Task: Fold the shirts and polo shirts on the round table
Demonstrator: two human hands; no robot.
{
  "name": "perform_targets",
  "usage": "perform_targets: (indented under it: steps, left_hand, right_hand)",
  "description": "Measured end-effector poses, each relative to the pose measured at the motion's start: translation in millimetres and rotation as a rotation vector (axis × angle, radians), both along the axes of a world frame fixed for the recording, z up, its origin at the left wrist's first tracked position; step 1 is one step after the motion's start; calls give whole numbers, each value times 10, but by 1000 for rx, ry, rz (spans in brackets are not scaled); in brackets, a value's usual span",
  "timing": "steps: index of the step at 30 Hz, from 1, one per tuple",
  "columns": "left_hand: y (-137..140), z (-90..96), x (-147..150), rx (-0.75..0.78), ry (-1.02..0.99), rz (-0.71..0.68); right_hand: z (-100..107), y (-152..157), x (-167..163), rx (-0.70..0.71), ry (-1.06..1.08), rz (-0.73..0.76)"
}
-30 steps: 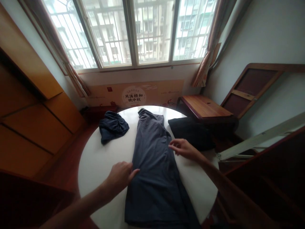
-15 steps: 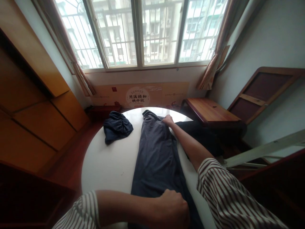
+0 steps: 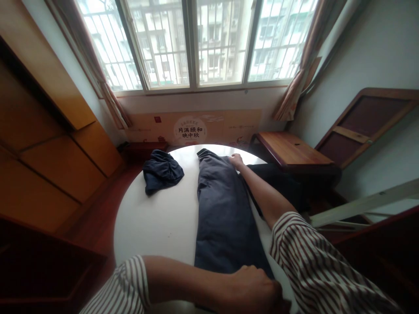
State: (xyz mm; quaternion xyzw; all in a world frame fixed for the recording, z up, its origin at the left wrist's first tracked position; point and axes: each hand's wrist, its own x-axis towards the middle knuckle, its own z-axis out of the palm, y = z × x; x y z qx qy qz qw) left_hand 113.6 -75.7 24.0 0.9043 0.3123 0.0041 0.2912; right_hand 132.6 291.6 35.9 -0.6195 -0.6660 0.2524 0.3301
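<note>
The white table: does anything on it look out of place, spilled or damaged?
Two things, mildly. The dark cloth at the far left lies crumpled in a heap, while the long garment is laid out lengthwise. Small dark specks mark the table left of the garment; their nature is unclear.

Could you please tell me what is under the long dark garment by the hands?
The round white table shows on both sides of the garment; whatever lies directly beneath it is covered and cannot be seen.
</note>
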Motion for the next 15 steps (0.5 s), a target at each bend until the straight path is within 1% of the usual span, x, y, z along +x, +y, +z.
perform_targets:
  steps: [2,3,4,5,6,8,9,10,11,12,13,14,15]
  left_hand:
    - [-94,-2,-155,41,-45,-51]
    - [-122,-5,-279,88,-75,-32]
    - [-118,-11,-433,147,-99,30]
    - [-69,-19,-614,213,-120,139]
    - [34,-31,-816,268,-134,276]
    - [398,-60,-1253,317,-191,574]
    - [646,-75,-1470,305,-240,726]
    - [920,-87,-1673,283,-301,857]
    - [1207,-97,-1854,228,-382,989]
    - [1493,-104,-2005,131,-474,1111]
    - [1767,-109,-2123,104,-506,1167]
    - [2022,-114,-2205,88,-526,1205]
    - [2255,-122,-2254,68,-549,1249]
  right_hand:
    - [99,-119,18,23,-100,31]
    - [147,-216,27,44,-138,62]
    - [185,-349,38,71,-171,100]
    - [209,-524,50,97,-194,145]
    - [215,-743,63,128,-224,205]
    - [174,-1292,78,171,-281,367]
    - [134,-1602,75,226,-381,512]
    - [86,-1913,62,249,-461,673]
    - [38,-2212,39,264,-509,830]
    - [-8,-2482,6,280,-527,937]
    - [-50,-2712,-35,288,-542,989]
    - [-87,-2896,-81,277,-565,1008]
    - [-122,-3033,-128,262,-595,996]
